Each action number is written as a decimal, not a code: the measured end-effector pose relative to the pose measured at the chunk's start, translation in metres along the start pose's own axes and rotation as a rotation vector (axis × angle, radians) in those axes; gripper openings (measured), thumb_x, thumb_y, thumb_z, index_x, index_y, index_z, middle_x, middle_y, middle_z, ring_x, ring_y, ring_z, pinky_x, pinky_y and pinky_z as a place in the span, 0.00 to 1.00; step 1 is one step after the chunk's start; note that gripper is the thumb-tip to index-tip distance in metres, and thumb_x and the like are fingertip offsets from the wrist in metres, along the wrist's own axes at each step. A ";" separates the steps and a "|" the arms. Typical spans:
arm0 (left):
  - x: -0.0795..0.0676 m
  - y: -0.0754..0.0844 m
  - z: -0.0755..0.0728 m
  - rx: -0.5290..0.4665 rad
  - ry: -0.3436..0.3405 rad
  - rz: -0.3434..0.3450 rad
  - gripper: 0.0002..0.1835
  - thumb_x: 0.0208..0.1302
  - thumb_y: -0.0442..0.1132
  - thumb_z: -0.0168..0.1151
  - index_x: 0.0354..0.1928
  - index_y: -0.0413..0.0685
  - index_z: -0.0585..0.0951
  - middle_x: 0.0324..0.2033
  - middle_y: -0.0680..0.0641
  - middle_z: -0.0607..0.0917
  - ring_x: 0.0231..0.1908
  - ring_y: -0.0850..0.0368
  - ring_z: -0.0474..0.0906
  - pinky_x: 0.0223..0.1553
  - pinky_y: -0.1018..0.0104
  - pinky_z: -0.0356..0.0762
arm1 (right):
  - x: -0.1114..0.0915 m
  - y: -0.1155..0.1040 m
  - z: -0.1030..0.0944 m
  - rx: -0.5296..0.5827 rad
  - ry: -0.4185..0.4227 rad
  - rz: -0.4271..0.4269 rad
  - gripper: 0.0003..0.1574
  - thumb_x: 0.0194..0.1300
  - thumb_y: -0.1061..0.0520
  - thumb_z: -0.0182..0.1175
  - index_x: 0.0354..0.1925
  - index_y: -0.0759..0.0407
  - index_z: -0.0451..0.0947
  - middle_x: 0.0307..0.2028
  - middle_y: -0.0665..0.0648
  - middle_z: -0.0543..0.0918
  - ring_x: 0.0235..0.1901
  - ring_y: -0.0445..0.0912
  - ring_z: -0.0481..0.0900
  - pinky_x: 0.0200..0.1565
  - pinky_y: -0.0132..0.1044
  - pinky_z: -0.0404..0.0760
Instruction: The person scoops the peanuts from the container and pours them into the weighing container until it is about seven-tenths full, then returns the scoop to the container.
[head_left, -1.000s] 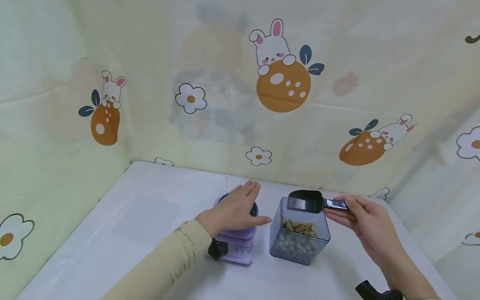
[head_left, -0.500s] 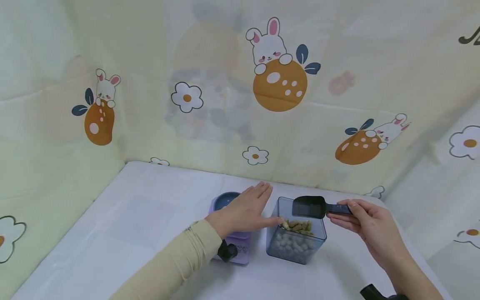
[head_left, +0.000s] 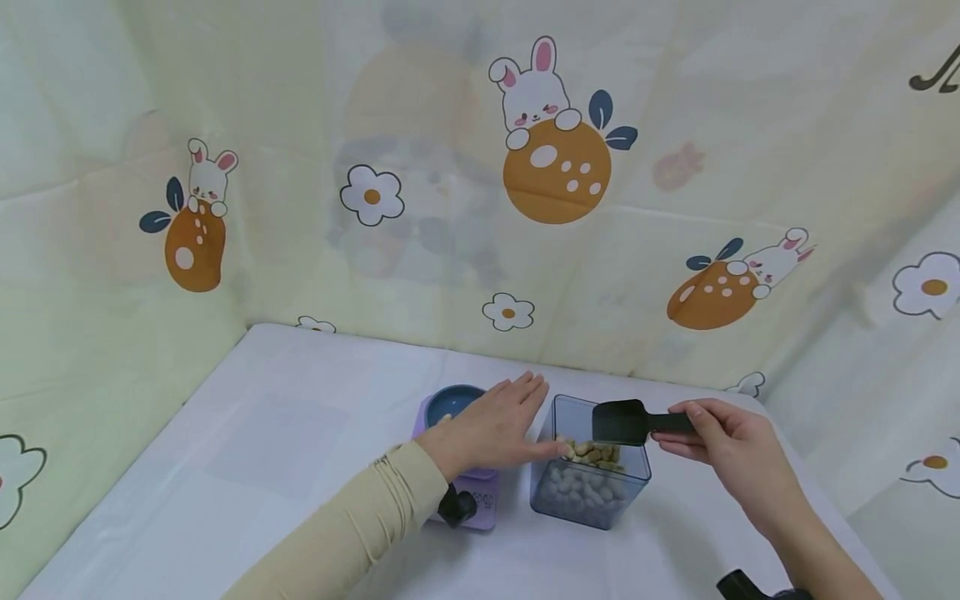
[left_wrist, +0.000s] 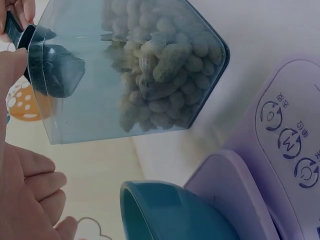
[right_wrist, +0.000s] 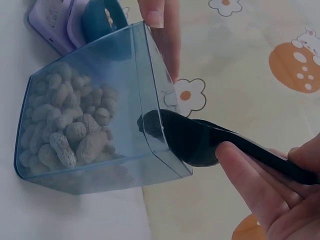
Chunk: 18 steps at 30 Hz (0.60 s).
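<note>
My right hand [head_left: 731, 446] grips the handle of a black scoop [head_left: 621, 423]. The scoop's head dips just inside the mouth of a clear square container [head_left: 628, 498], above unshelled peanuts [head_left: 595, 454] lying in its lower part. With fingers straight, my left hand [head_left: 487, 429] is held out between a blue bowl [head_left: 450, 400] and the container. Its thumb is at the container's left rim; whether it touches I cannot tell. Beneath the bowl is a purple kitchen scale [head_left: 483, 500] with printed buttons, partly covered by the left arm. A few peanuts show in the bowl.
A white tabletop [head_left: 285, 450] bears these things. Behind it and at both sides hangs a cream curtain [head_left: 442, 250] printed with rabbits, oranges and flowers. Black wrist mounts [head_left: 456, 504] sit on both arms.
My left hand has shifted right from over the bowl to the container's rim, uncovering part of the bowl. The scoop has lowered slightly, tilted and moved a little right. The view has turned slightly.
</note>
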<state>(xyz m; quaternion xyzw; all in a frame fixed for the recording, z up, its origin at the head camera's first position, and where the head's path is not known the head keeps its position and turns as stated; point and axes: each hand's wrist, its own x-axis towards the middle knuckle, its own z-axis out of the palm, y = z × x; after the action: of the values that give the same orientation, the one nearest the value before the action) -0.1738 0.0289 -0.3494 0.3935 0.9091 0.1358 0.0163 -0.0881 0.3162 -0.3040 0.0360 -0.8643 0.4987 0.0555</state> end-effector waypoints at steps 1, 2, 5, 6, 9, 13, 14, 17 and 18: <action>0.000 0.000 0.001 0.000 0.000 0.003 0.50 0.68 0.74 0.41 0.78 0.44 0.51 0.78 0.46 0.53 0.79 0.53 0.43 0.78 0.57 0.47 | 0.000 -0.001 0.001 -0.027 0.007 -0.007 0.28 0.80 0.51 0.43 0.59 0.76 0.70 0.49 0.62 0.86 0.40 0.40 0.89 0.44 0.31 0.86; 0.000 0.000 0.001 0.000 -0.001 0.007 0.50 0.68 0.74 0.41 0.78 0.44 0.51 0.78 0.46 0.53 0.79 0.53 0.44 0.78 0.57 0.47 | 0.000 -0.001 0.002 -0.051 0.013 -0.016 0.27 0.80 0.52 0.43 0.58 0.76 0.71 0.50 0.66 0.84 0.39 0.39 0.89 0.44 0.31 0.86; 0.001 0.001 0.002 -0.001 -0.007 0.021 0.51 0.67 0.74 0.42 0.78 0.45 0.51 0.78 0.46 0.54 0.79 0.53 0.44 0.78 0.57 0.47 | -0.001 -0.006 0.006 -0.129 0.033 -0.060 0.24 0.80 0.56 0.44 0.55 0.76 0.73 0.51 0.74 0.82 0.37 0.37 0.89 0.42 0.31 0.86; 0.001 0.002 0.002 0.001 -0.009 0.024 0.51 0.67 0.74 0.42 0.78 0.45 0.52 0.78 0.46 0.54 0.79 0.53 0.44 0.78 0.57 0.47 | -0.002 -0.008 0.008 -0.159 0.040 -0.080 0.22 0.80 0.57 0.44 0.53 0.76 0.74 0.50 0.74 0.82 0.36 0.36 0.88 0.41 0.30 0.86; 0.001 0.004 0.001 0.006 -0.014 0.028 0.51 0.66 0.75 0.43 0.78 0.45 0.53 0.78 0.46 0.55 0.79 0.53 0.45 0.78 0.57 0.47 | -0.003 -0.014 0.012 -0.241 0.064 -0.146 0.18 0.78 0.61 0.46 0.49 0.75 0.77 0.46 0.73 0.84 0.33 0.35 0.88 0.38 0.29 0.86; 0.001 0.005 0.001 0.007 -0.013 0.024 0.52 0.65 0.75 0.43 0.79 0.47 0.52 0.78 0.47 0.54 0.79 0.54 0.44 0.78 0.58 0.47 | -0.004 -0.018 0.016 -0.326 0.085 -0.187 0.14 0.76 0.62 0.49 0.47 0.72 0.79 0.42 0.69 0.86 0.32 0.37 0.88 0.36 0.28 0.86; 0.002 0.005 0.001 0.008 -0.013 0.024 0.52 0.65 0.75 0.44 0.79 0.47 0.51 0.78 0.47 0.54 0.79 0.54 0.44 0.78 0.58 0.46 | -0.004 -0.018 0.017 -0.342 0.089 -0.189 0.13 0.76 0.63 0.50 0.46 0.71 0.79 0.42 0.68 0.86 0.32 0.38 0.88 0.36 0.28 0.86; 0.003 0.006 0.001 0.013 -0.021 0.027 0.51 0.65 0.75 0.44 0.79 0.48 0.50 0.79 0.48 0.53 0.79 0.55 0.43 0.79 0.58 0.45 | -0.002 -0.018 0.018 -0.368 0.086 -0.179 0.13 0.76 0.62 0.51 0.46 0.70 0.79 0.41 0.67 0.86 0.32 0.41 0.89 0.35 0.29 0.86; 0.003 0.007 0.000 0.016 -0.025 0.029 0.51 0.66 0.75 0.44 0.79 0.48 0.51 0.79 0.48 0.53 0.79 0.55 0.43 0.79 0.58 0.45 | -0.002 -0.019 0.018 -0.373 0.084 -0.173 0.13 0.76 0.62 0.51 0.46 0.70 0.79 0.41 0.67 0.86 0.32 0.42 0.89 0.36 0.29 0.86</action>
<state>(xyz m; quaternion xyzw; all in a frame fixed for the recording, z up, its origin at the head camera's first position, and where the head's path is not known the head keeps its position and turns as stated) -0.1709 0.0356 -0.3479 0.4082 0.9042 0.1237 0.0226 -0.0850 0.2915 -0.2971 0.0785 -0.9322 0.3244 0.1399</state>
